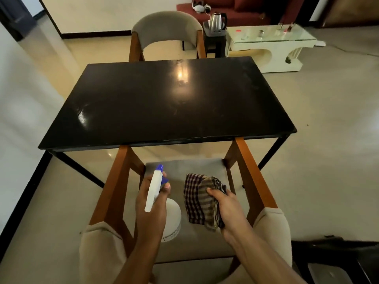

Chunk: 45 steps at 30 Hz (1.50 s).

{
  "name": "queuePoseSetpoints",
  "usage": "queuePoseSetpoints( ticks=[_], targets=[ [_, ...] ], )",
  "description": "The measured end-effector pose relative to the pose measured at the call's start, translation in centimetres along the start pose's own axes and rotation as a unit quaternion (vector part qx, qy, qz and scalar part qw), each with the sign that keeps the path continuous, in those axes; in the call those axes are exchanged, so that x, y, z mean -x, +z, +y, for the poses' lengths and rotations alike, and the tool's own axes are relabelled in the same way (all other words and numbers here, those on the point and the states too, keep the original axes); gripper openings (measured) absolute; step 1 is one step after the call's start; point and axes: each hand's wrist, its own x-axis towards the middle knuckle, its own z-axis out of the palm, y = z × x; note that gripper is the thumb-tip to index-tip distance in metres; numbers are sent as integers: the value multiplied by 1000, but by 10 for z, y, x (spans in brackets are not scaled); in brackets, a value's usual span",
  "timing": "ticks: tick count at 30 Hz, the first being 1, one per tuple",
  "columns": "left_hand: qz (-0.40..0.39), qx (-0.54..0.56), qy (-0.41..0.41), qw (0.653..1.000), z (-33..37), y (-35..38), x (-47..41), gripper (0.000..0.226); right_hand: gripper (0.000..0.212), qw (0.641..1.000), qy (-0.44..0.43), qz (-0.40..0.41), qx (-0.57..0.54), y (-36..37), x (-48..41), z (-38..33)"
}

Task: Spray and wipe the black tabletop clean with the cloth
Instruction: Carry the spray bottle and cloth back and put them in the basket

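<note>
Head view shows the left hand (151, 203) curled round the neck of a white spray bottle (162, 203), forefinger at its blue trigger, nozzle pointing toward the table; the right hand (227, 210) grips a bunched checked cloth (200, 199) beside it; both hang over the grey seat of a near wooden chair (248, 167), short of the table edge; the black tabletop (164, 103) lies ahead, glossy with lamp glare; a second chair (167, 27) stands at its far side; a kettle (217, 21) sits beyond, beside a glass-topped coffee table (272, 37).
</note>
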Motion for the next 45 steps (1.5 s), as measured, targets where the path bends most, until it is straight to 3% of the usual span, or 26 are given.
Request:
queuePoseSetpoints(
  ticks=[3, 8, 11, 14, 18, 22, 27, 31, 36, 39, 41, 45],
  targets=[
    [20, 7, -2, 1000, 7, 33, 14, 52, 14, 1000, -7, -24, 14, -33, -8, -20],
    [76, 25, 1, 997, 20, 115, 42, 57, 22, 996, 27, -83, 11, -119, -27, -71],
    [88, 42, 41, 994, 49, 176, 68, 32, 24, 995, 34, -90, -1, -175, -38, -112],
    [53, 39, 118, 991, 88, 237, 93, 24, 26, 997, 27, -68, 9, -231, -47, -160],
    [-7, 58, 125, 990, 114, 315, 112, 28, 35, 1000, -6, -23, -2, -295, -62, -208],
    [-153, -5, 178, 972, 122, 389, 117, 35, 26, 995, -43, 35, -82, -359, -71, -243],
    [-283, 12, 182, 942, 145, 506, 124, 20, 20, 975, -66, 136, -163, -438, -80, -275],
    [-421, 7, 211, 882, 168, 607, 125, 21, 24, 939, -101, 228, -237, -502, -93, -306],
    [-594, -54, 267, 757, 199, 736, 136, 18, 19, 846, -148, 361, -364, -570, -107, -336],
    [-683, -76, 308, 658, 207, 796, 160, 19, 26, 771, -173, 436, -430, -598, -109, -336],
    [-721, -86, 309, 615, 206, 825, 180, 17, 28, 719, -180, 475, -475, -609, -103, -330],
    [-809, -124, 274, 505, 190, 866, 244, 12, 29, 584, -183, 548, -569, -625, -80, -293]
  ],
)
